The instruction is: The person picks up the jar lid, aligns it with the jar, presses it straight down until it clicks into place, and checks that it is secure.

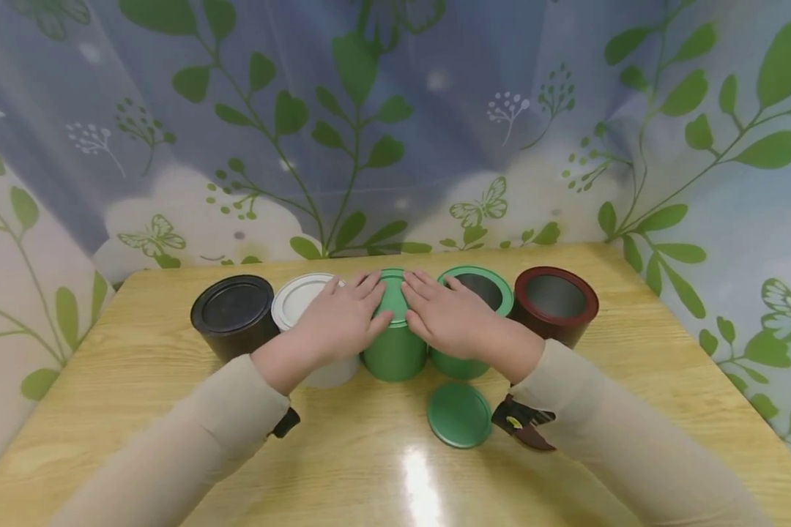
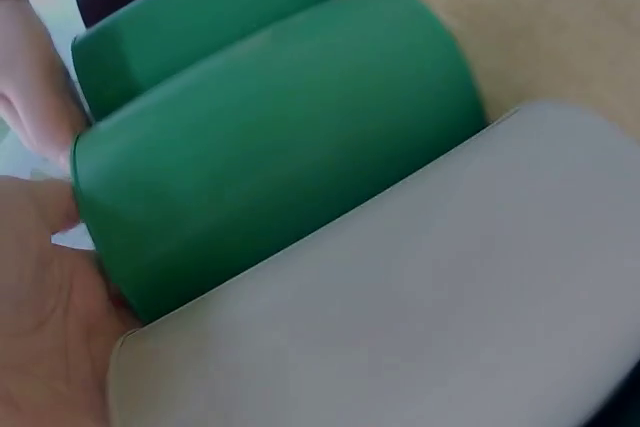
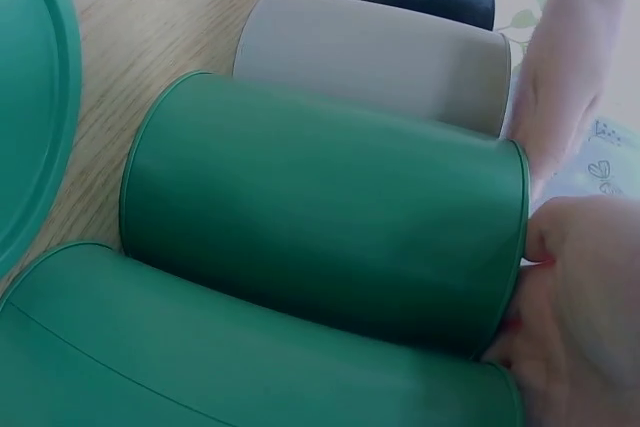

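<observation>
My left hand (image 1: 336,318) and right hand (image 1: 451,316) lie on either side of the middle green canister (image 1: 395,355), fingers extended across the edges of its green lid (image 1: 392,298). In the left wrist view, the left palm is at the top end of this canister, beside the white canister (image 2: 380,297). Partly under my left hand in the head view is the white canister's lid (image 1: 299,296). My right hand overlaps the rim of a second green canister (image 1: 458,367), which stands uncovered. In front of it, a loose green lid (image 1: 459,415) lies flat on the table.
At the left end of the row stands a black canister (image 1: 234,322) with its lid on. A dark red canister (image 1: 556,320) stands uncovered at the right end. The wooden table (image 1: 343,468) ends at a patterned curtain (image 1: 395,168) behind the row.
</observation>
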`<state>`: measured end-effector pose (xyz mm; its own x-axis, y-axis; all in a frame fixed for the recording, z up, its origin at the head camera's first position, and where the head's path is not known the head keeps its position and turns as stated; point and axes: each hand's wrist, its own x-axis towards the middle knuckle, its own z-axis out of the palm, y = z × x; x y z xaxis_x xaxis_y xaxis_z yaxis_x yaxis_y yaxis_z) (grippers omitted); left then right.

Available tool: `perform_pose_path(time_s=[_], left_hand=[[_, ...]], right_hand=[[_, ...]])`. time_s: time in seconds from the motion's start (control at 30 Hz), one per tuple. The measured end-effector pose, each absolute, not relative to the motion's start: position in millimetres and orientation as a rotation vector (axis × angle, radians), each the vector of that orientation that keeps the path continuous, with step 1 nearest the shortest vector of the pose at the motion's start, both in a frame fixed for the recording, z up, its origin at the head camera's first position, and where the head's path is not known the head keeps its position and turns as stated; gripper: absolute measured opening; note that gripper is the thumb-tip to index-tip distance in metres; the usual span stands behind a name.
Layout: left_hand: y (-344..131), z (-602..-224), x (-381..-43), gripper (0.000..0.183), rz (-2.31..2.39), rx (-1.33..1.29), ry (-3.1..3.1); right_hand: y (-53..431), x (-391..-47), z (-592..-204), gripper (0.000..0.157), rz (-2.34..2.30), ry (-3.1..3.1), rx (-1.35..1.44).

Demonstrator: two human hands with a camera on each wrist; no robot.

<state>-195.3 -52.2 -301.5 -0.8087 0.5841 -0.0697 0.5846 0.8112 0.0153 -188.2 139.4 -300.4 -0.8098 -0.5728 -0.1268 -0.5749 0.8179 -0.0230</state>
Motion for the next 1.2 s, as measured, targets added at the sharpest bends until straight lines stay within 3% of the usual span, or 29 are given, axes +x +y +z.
perform_pose_path(time_s=[0.23, 0.5, 1.2], left_hand=[[-53.3, -310.9, -187.8, 0.081, -0.011, 0.948, 2.973], [-50.3, -313.1, -187.8, 0.078, -0.165, 1.022, 3.044], [-49.9, -326.4, -172.0, 0.050, -0.167, 1.230, 3.335]], right_hand=[[140.4, -184.7, -306.2, 0.056, 0.076, 2.941, -0.890], [145.6, -174.6, -312.1, 0.069, 0.189, 3.019, -0.948], [141.6, -175.8, -312.0, 0.062, 0.238, 3.047, -1.050]])
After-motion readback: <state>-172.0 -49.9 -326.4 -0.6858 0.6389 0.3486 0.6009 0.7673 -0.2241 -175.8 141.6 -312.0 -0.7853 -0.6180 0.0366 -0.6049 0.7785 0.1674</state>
